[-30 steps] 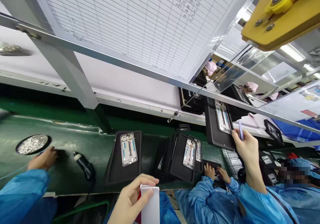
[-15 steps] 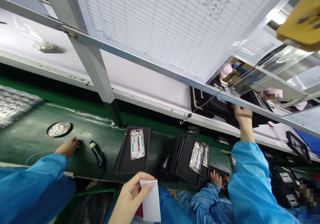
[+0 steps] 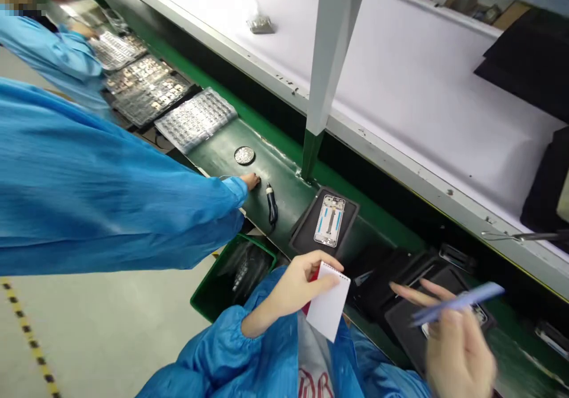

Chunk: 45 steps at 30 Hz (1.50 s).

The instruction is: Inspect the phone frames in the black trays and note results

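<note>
My left hand (image 3: 297, 285) holds a small white spiral notepad (image 3: 329, 303) over the front edge of the green belt (image 3: 231, 143). My right hand (image 3: 453, 341), blurred by motion, grips a blue pen (image 3: 460, 302) above a pile of black trays (image 3: 402, 279). Just beyond the notepad, a black tray (image 3: 306, 229) carries a silver phone frame (image 3: 329, 220). A co-worker's hand (image 3: 251, 180) rests on the belt beside a black electric screwdriver (image 3: 272, 206) and a round dish of screws (image 3: 244, 155).
The co-worker's blue sleeve (image 3: 98, 190) fills the left side. Clear trays of small parts (image 3: 195, 116) lie further up the belt. A green bin (image 3: 235, 270) stands below the belt's edge. A grey post (image 3: 331, 54) rises in front of the white shelf (image 3: 422, 101).
The view has swung down and to the left. My right hand came down from the upper shelf to just above the black trays, pen still in it. My left hand keeps the notepad.
</note>
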Tool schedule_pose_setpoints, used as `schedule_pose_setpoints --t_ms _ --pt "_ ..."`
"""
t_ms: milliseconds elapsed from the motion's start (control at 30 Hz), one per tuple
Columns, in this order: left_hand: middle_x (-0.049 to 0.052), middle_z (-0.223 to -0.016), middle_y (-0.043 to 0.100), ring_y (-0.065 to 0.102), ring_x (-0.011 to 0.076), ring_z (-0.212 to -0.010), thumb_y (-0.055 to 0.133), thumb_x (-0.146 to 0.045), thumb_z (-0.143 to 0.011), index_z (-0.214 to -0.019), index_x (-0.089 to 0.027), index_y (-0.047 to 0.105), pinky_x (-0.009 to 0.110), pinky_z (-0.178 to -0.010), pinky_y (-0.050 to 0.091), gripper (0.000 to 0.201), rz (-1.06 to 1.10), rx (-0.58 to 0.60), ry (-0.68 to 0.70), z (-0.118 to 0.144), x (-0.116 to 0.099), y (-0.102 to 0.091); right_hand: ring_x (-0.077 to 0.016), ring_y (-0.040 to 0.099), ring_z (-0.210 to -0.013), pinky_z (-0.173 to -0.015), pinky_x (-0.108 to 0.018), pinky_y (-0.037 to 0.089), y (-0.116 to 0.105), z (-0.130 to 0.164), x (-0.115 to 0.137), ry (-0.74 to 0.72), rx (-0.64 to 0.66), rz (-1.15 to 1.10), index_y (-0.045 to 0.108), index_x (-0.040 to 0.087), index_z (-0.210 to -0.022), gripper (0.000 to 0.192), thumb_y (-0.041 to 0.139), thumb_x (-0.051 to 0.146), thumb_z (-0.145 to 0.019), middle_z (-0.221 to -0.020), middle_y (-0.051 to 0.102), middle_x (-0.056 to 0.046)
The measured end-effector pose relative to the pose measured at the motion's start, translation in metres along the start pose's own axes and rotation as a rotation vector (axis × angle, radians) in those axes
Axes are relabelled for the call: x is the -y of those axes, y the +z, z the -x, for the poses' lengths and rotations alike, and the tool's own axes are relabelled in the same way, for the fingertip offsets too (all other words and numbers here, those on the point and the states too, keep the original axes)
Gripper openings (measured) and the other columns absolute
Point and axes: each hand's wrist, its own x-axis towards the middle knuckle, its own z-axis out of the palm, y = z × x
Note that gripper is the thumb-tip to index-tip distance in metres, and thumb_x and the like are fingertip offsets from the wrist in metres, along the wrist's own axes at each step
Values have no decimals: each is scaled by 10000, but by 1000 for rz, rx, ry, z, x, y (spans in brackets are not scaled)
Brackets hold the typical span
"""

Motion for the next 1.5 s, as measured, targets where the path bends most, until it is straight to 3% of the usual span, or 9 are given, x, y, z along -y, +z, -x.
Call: schedule_pose_setpoints --t_ms 167,267,400,567,700,833,967,1200,1500 --pt "138 -1585 716 737 320 -1343 927 -346 -878 -953 -224 882 356 -1010 610 150 -54 180 108 8 -1 4 -329 897 -1062 -961 -501 699 75 -5 7 -81 151 -223 794 227 -1068 392 664 593 -1126 -1144 916 -121" --pt "142 -1442 782 745 307 -1326 891 -352 -940 -999 -227 878 360 -1031 608 138 -17 213 127 7 1 4 -302 872 -1151 -975 -461 707 90 1 2 -177 175 -199 836 249 -1125 309 645 491 -1158 -1236 895 -114" --pt "106 -1150 806 784 261 -1129 892 -335 -940 -977 -210 870 330 -951 620 133 -22 86 163 6 3 0 -266 857 -1011 -853 -392 721 84 -2 -8 -266 244 -96 884 269 -1158 224 735 430 -1112 -1101 883 -95" --pt "96 -1083 819 791 251 -1059 854 -294 -952 -943 -212 865 329 -940 625 83 -130 39 206 11 -1 -5 -275 884 -907 -793 -382 749 72 -12 -1 -235 413 -121 904 250 -1030 124 864 366 -1017 -986 900 -96" --pt "117 -1221 846 798 274 -1146 844 -286 -935 -978 -222 879 330 -953 640 84 -134 -5 197 16 -7 -6 -274 910 -857 -748 -355 768 66 -10 19 -209 215 -146 907 251 -978 117 900 367 -992 -956 918 -80" --pt "69 -957 855 804 233 -882 861 -317 -918 -983 -212 885 285 -774 642 126 -138 -38 132 20 -14 -4 -291 911 -770 -577 -299 743 61 -2 35 -158 134 -290 905 242 -1009 202 932 438 -969 -922 918 -79" --pt "39 -879 840 784 202 -792 868 -323 -902 -943 -218 894 242 -695 616 115 -167 -69 149 23 -22 -1 -288 910 -765 -651 -321 776 59 5 35 -200 265 -287 916 268 -1051 131 939 370 -972 -923 918 -61" --pt "24 -826 831 751 182 -747 836 -295 -916 -905 -240 915 242 -732 601 96 -289 -100 221 25 -28 0 -290 913 -790 -680 -372 795 53 9 23 -342 265 -161 908 251 -1070 86 915 248 -985 -974 922 -68" --pt "37 -832 838 751 198 -740 836 -341 -944 -904 -247 914 263 -731 619 128 -323 -97 232 24 -27 -2 -303 918 -835 -725 -379 808 57 11 23 -334 262 -221 911 287 -1130 181 921 197 -974 -989 923 -43"
